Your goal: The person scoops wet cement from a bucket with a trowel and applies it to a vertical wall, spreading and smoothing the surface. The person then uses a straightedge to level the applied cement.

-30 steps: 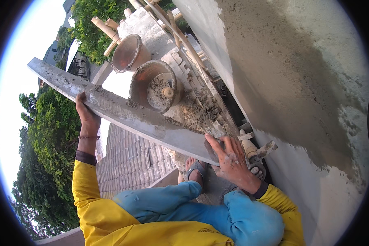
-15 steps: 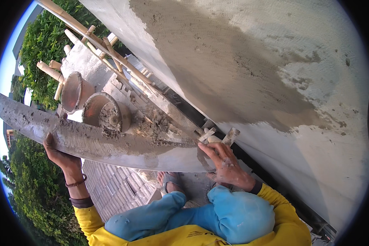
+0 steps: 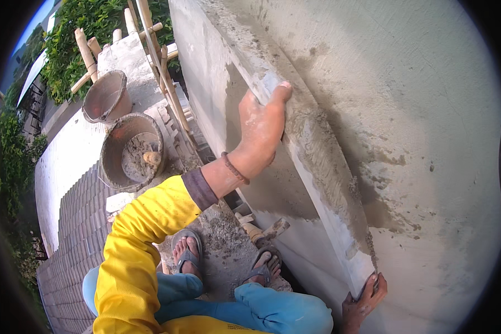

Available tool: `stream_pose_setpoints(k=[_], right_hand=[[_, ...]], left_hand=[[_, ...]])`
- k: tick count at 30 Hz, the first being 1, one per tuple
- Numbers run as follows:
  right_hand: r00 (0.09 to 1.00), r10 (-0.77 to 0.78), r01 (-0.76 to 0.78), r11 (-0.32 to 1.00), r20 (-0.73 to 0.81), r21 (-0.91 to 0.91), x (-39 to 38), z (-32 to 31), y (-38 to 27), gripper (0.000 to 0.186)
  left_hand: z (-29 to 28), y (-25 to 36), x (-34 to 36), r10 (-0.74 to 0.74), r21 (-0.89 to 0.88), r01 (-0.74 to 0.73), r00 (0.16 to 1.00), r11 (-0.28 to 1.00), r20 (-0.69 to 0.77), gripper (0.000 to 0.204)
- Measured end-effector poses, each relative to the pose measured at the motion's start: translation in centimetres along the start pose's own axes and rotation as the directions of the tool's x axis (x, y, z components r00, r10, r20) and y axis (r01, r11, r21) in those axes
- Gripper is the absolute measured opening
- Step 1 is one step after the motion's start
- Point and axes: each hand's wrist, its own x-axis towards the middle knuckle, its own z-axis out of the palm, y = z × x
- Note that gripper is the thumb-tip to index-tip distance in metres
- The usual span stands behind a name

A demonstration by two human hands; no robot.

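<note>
A long metal plasterer's straightedge [image 3: 317, 183], caked with wet mortar along its broad face, lies against the plastered wall [image 3: 445, 167], sloping from the top middle down to the lower right. Partway along it, my left hand [image 3: 261, 119] is closed on its near edge, thumb over the top and fingers partly hidden. My right hand [image 3: 364, 300] grips the lower end, its fingertips curling round the corner. Beside the straightedge, a darker patch of damp mortar [image 3: 284, 189] covers part of the wall.
Two mortar-stained buckets [image 3: 108, 97] stand on the left; the nearer holds mortar and a tool with a rounded handle [image 3: 152, 158]. Bamboo poles [image 3: 164, 72] rise behind them. My sandalled feet rest on a mortar-strewn ledge [image 3: 222, 245], with a tiled roof [image 3: 78, 239] lower down.
The straightedge has swung from across my lap up against the wall on the right. My left hand crossed over with it, and my right hand moved down to its lower end.
</note>
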Motion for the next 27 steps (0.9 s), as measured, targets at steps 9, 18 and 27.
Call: stream_pose_setpoints(k=[9,18,27], right_hand=[[0.978,0.115,-0.182,0.878,-0.175,-0.442,-0.1,-7.5,11.3,0.071],[0.997,0.031,-0.054,0.923,-0.066,-0.38,3.2,0.2,4.5,0.082],[0.989,-0.05,-0.008,0.916,-0.136,-0.401,0.7,-2.4,5.6,0.097]], left_hand=[[13.4,-1.8,-4.9,0.114,-0.06,-0.12,0.988,0.991,-0.102,0.049],[2.9,-9.4,2.2,-0.09,-0.165,0.058,0.976,0.985,-0.198,0.036],[4.6,-6.2,-1.5,-0.123,-0.487,0.162,0.986,0.858,0.112,0.053]])
